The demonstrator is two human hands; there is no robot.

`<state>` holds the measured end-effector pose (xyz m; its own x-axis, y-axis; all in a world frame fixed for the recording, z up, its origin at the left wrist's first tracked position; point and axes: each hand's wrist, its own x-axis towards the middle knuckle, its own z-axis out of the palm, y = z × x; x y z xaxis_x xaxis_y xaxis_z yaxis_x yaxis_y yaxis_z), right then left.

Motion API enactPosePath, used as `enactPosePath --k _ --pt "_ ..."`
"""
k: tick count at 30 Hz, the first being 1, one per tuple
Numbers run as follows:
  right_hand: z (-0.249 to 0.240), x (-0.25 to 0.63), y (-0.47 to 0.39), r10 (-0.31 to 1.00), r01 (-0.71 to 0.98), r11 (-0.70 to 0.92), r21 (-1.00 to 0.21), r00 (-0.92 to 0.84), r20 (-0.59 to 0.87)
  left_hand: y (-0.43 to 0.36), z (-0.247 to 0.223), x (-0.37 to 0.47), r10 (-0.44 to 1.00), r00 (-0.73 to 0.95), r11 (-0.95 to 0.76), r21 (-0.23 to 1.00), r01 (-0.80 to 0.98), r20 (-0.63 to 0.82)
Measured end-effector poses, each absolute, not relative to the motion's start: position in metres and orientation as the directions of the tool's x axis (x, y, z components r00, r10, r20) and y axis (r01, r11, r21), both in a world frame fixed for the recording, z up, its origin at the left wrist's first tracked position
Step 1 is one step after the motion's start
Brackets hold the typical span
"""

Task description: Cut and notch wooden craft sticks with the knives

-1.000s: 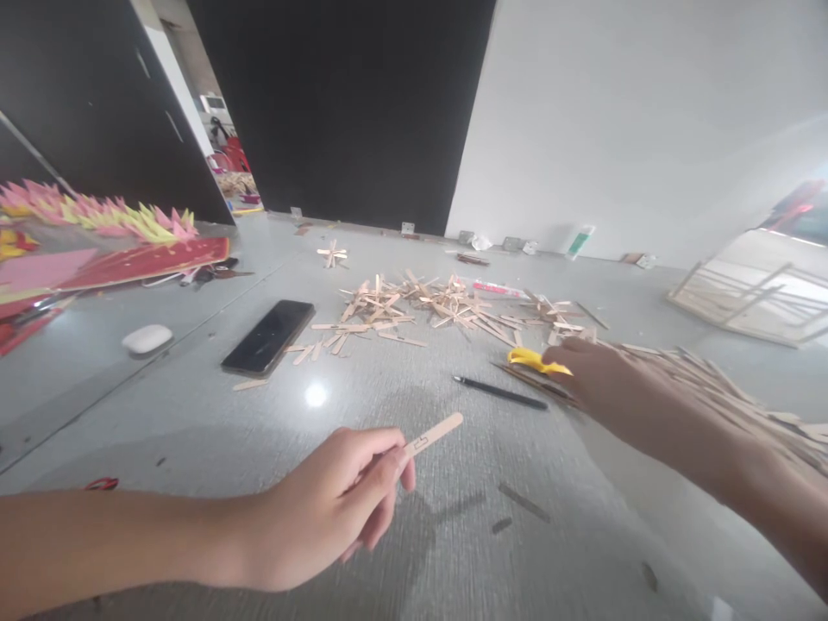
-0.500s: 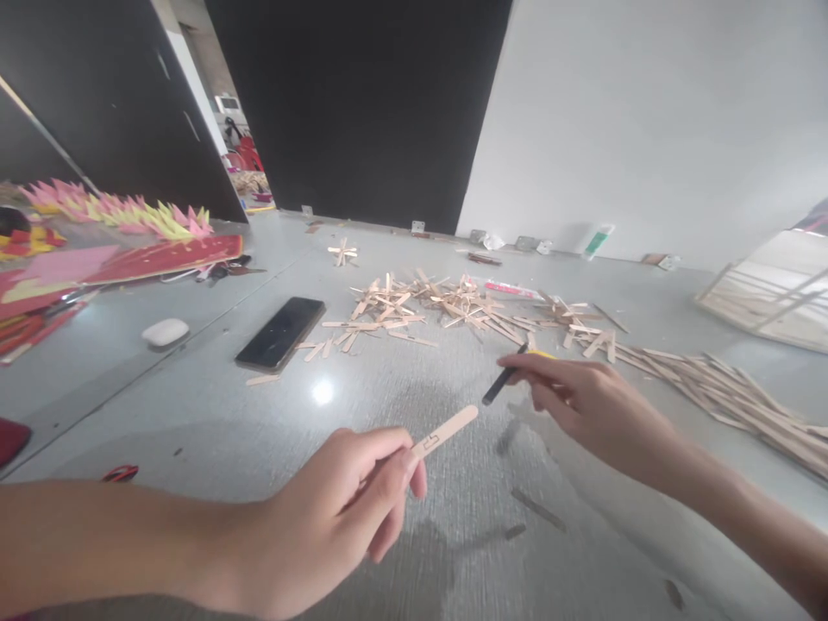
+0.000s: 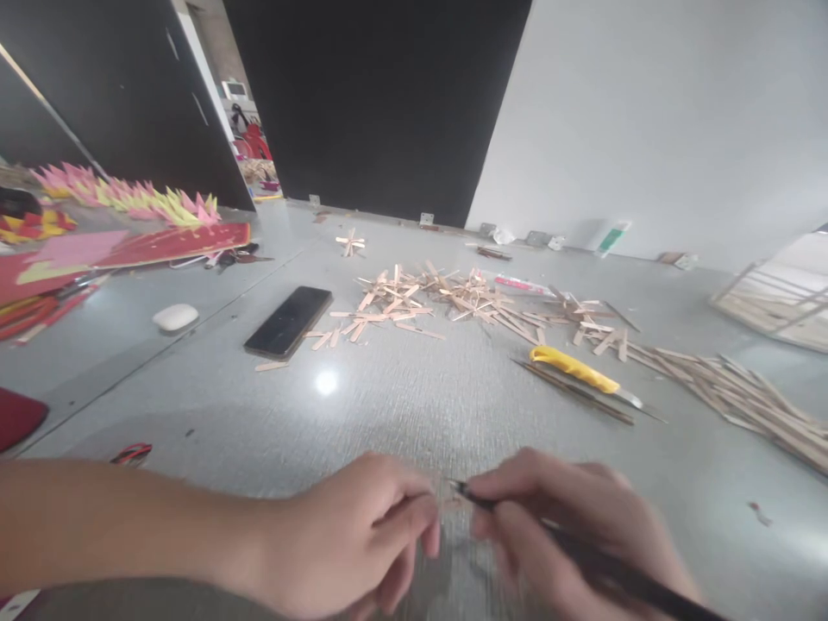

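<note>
My left hand [image 3: 362,535] is closed low in the middle, thumb against curled fingers, around a wooden craft stick; the stick is blurred and mostly hidden here. Just right of it, my right hand [image 3: 569,526] grips a slim black pen [image 3: 608,569], its tip pointing left toward the left fingertips. Motion smears the right fingers. Beyond the right hand lie a yellow-handled cutter knife [image 3: 575,369] and thin dark strips [image 3: 582,392] beside it.
A loose heap of craft sticks [image 3: 394,297] lies mid-table, with a bundle of long wooden strips [image 3: 743,397] to the right. A phone [image 3: 289,323], white case [image 3: 176,317] and red paper-decorated piece [image 3: 174,246] are on the left. Black and white panels stand behind.
My right hand has come down and left with the pen, close to my left hand, uncovering the cutter knife. My left hand has lowered slightly, and its stick no longer shows clearly.
</note>
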<state>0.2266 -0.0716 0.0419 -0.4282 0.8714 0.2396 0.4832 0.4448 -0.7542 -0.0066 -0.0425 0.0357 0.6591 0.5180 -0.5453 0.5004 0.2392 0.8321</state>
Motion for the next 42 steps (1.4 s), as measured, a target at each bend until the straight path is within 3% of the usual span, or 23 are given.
enactPosePath --k 3,9,13,16,20,31,42 --pt "0.014 0.217 -0.065 0.846 0.420 0.398 -0.816 -0.512 0.150 -0.027 0.027 -0.008 0.479 0.656 0.207 0.802 0.561 -0.583" --pt "-0.022 0.218 -0.063 0.811 0.313 0.435 -0.844 -0.544 0.217 -0.007 0.031 -0.010 0.378 0.659 0.193 0.752 0.630 -0.650" --pt "-0.035 0.224 -0.068 0.791 0.328 0.474 -0.817 -0.567 0.231 -0.001 0.034 -0.008 0.329 0.685 0.152 0.753 0.640 -0.650" --pt "-0.034 0.224 -0.069 0.793 0.359 0.497 -0.790 -0.558 0.245 0.003 0.033 -0.008 0.291 0.702 0.129 0.753 0.645 -0.651" --pt "-0.023 0.223 -0.067 0.829 0.444 0.437 -0.782 -0.535 0.159 0.006 0.032 -0.008 0.266 0.699 0.130 0.743 0.656 -0.664" --pt "-0.039 0.229 -0.070 0.807 0.370 0.420 -0.829 -0.570 0.154 0.008 0.031 -0.008 0.242 0.702 0.118 0.738 0.664 -0.670" --pt "-0.013 0.222 -0.064 0.802 0.421 0.424 -0.802 -0.586 0.117 0.006 0.032 -0.007 0.252 0.700 0.108 0.739 0.666 -0.668"
